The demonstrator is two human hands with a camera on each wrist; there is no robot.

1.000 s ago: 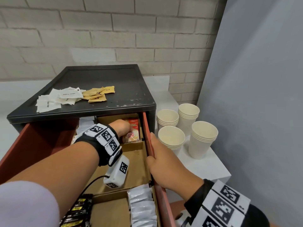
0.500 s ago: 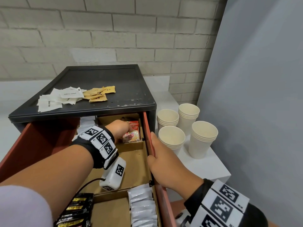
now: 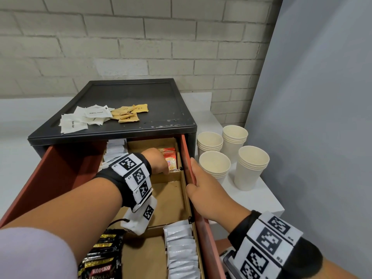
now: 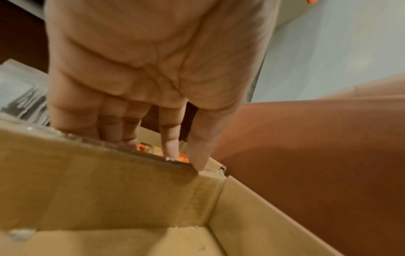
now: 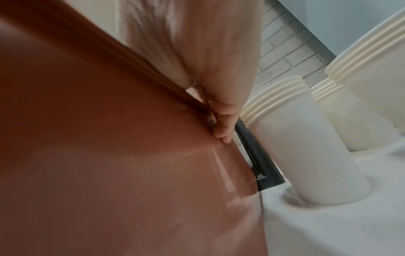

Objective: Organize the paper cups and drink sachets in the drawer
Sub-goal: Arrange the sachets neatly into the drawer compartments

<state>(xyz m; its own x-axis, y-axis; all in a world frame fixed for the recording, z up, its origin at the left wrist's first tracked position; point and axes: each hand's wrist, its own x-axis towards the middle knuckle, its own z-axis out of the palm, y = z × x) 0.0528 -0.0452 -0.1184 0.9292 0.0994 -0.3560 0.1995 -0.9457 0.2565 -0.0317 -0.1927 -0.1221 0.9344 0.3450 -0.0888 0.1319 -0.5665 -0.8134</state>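
The red drawer (image 3: 60,178) is pulled out of the black cabinet (image 3: 141,97). My left hand (image 3: 164,168) reaches into its back right cardboard compartment. In the left wrist view the left hand (image 4: 184,161) has straight fingers (image 4: 170,149) that touch the red-orange sachets (image 4: 142,148) behind the divider (image 4: 87,173). The sachets (image 3: 170,160) stand against the drawer's right side. My right hand (image 3: 199,188) grips the drawer's right wall (image 3: 186,158), thumb inside and fingers outside; the right wrist view shows the right hand (image 5: 221,128) on that rim. Several stacks of paper cups (image 3: 214,168) stand to the right.
White sachets (image 3: 86,117) and tan sachets (image 3: 128,113) lie loose on the cabinet top. In the drawer are black Kopiko sachets (image 3: 100,258), white sachets (image 3: 181,248) at front right, more white ones (image 3: 115,148) at back left, and a bare middle compartment (image 3: 169,200). A grey wall (image 3: 322,117) stands close on the right.
My left hand stays in the back right compartment and shifts only slightly over the red-orange sachets. The right hand keeps its grip on the drawer wall.
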